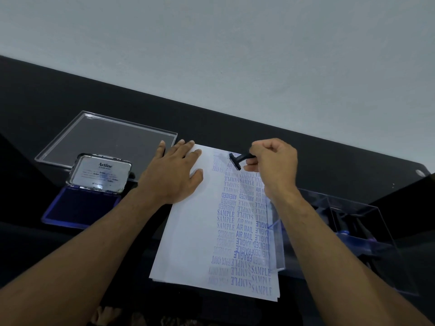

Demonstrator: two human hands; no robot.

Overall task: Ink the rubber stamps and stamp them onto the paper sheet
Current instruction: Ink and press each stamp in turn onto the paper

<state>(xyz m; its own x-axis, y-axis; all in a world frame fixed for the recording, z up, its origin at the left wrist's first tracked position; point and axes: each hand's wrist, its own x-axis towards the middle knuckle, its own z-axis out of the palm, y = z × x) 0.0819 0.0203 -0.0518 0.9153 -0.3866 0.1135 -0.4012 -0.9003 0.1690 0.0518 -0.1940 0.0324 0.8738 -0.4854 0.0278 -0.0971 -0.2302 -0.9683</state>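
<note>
Your left hand (pixel 173 171) lies flat, fingers straight, pressing paper sheet (pixel 190 231) at its far left corner; your right hand (pixel 273 164) pinches black rubber stamp (pixel 237 160), tilted, over sheet's far edge; right half densely stamped, left half blank; ink pad (pixel 80 207) open at bench left edge; judge task roughly half complete.
</note>
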